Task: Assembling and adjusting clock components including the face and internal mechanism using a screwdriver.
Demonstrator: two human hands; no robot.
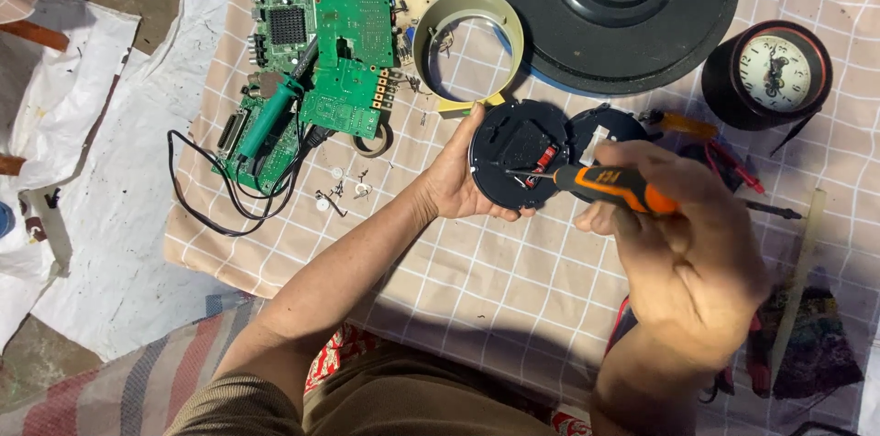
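Seen from the head camera, looking down at a checked cloth (477,262) on the floor.

Left hand (458,181) cupped around the edge of a round black clock back (513,147), fingers curled under, thumb up on the rim. Held just above the cloth, near the middle, tilted a little toward the face.

Right hand (683,253) wrapped tight around an orange and black screwdriver (610,187). Thin metal tip touching the inside of the clock back, close to a small red part (544,159).

Just behind the clock back, another black round piece (605,122) lying flat. Above the left hand, a pale plastic ring (467,51) standing on the cloth. At the top, a big black round disc (623,23). To the right, a small dark red clock (770,74) with a white face, lying near the edge.

On the left, green circuit boards (321,42) piled together, with a green soldering iron (273,115) resting on them and its black cord (206,198) looping down. Small screws and bits (341,187) scattered on the cloth between the boards and the left hand. Red-handled tools (733,165) peeking out behind the right hand.
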